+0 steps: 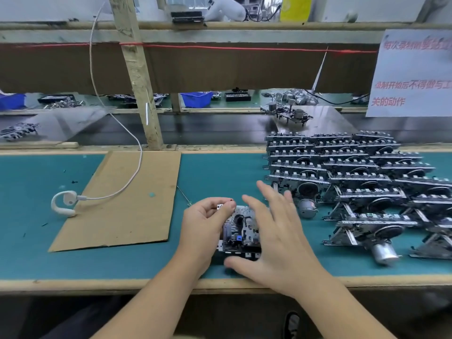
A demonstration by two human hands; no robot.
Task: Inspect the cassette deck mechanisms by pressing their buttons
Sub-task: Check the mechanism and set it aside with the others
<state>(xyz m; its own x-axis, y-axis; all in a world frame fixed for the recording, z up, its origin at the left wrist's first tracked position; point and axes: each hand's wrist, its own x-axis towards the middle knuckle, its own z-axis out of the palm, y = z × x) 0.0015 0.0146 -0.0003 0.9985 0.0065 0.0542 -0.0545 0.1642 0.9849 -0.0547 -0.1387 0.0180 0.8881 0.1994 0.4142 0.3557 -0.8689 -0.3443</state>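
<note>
The cassette deck mechanism point(241, 232) under inspection sits on the green counter point(215, 172) near its front edge, between the two hands. The left hand point(205, 223) holds the unit at its far left corner, fingers curled and pinching the frame. The right hand point(276, 238) is spread above the unit, fingers straight, thumb low beside the near edge where the row of buttons point(242, 255) lies. Whether the thumb touches a button cannot be determined.

Risks from this position:

- The unit is restrained at one corner only. A firm press on the near edge can probably tilt or slide it toward the counter edge.
- The spread right hand hides much of the mechanism. A press made without sight of the buttons can land on the wrong key or on exposed parts.
- The stacked mechanisms point(354, 172) stand just beside the right hand. A sideways sweep of the fingers can knock the nearest one, whose motor point(307, 207) lies close by.
</note>
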